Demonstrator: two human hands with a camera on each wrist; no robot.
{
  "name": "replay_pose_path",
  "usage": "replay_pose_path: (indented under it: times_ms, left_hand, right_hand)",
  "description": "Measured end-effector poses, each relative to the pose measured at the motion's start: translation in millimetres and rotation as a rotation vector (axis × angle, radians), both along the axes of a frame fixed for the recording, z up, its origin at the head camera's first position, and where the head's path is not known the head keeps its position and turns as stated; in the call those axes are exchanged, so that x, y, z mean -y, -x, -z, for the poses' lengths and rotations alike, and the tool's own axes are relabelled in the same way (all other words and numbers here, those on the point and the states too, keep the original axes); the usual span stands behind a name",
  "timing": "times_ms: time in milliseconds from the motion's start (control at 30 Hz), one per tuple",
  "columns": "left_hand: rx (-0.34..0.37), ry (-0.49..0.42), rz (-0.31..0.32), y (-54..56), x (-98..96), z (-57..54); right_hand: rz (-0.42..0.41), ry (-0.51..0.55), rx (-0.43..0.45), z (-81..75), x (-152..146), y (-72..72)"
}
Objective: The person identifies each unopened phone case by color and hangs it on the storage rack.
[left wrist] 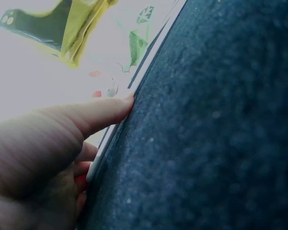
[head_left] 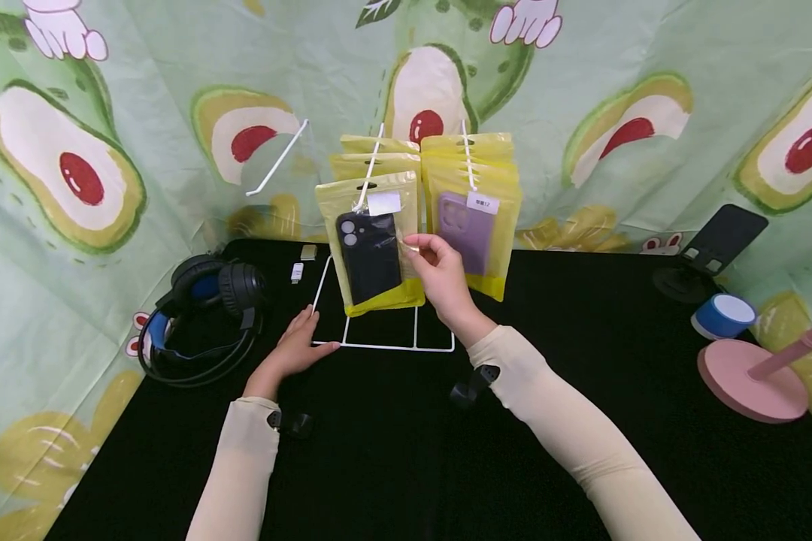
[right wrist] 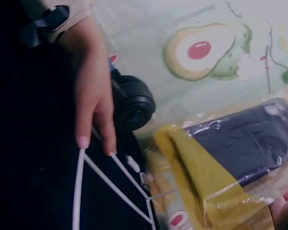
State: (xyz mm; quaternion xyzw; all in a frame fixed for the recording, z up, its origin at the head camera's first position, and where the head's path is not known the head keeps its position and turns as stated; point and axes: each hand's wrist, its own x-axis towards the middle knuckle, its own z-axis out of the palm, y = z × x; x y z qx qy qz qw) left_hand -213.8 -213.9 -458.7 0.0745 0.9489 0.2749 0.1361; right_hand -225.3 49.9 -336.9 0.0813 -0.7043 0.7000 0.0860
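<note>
A white wire display rack stands on the black cloth, with yellow phone-case packets hanging on its hooks. My right hand pinches the right edge of the front packet on the middle hook, a clear-and-yellow bag with a black phone case inside. The right wrist view shows this packet close up, fingertips at its edge. On the right hook hangs a packet with a purple phone case. My left hand rests on the rack's front left corner, its thumb and fingers fairly straight against the wires.
The left hook carries no packet. Black headphones lie at left, near a small white USB stick. At right are a black phone stand, a blue tape roll and a pink round base. A patterned curtain closes off the back.
</note>
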Motion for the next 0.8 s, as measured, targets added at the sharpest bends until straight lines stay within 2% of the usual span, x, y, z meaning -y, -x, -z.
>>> replay_pose_path:
  times_ms: [100, 267, 433, 633, 800]
  left_hand:
    - [0.003, 0.002, 0.002, 0.3, -1.3, -0.7]
    - [-0.001, 0.005, -0.001, 2.6, -2.4, -0.5]
    - [-0.016, -0.012, 0.006, 1.5, -0.6, -0.1]
    - [-0.029, -0.008, 0.005, -0.4, 3.3, 0.7]
    - [-0.036, -0.013, 0.005, 1.3, 4.2, -0.1]
  right_hand:
    - [0.004, -0.022, 0.018, 6.1, -1.3, -2.2]
    - [-0.016, -0.028, -0.006, 13.7, -9.4, -9.2]
    - [-0.071, -0.071, 0.012, 26.3, -26.1, -27.1]
    - [-0.137, -0.116, 0.106, 46.0, -60.3, -50.0]
    - [-0.179, -0.119, 0.261, 59.8, -102.5, -66.1]
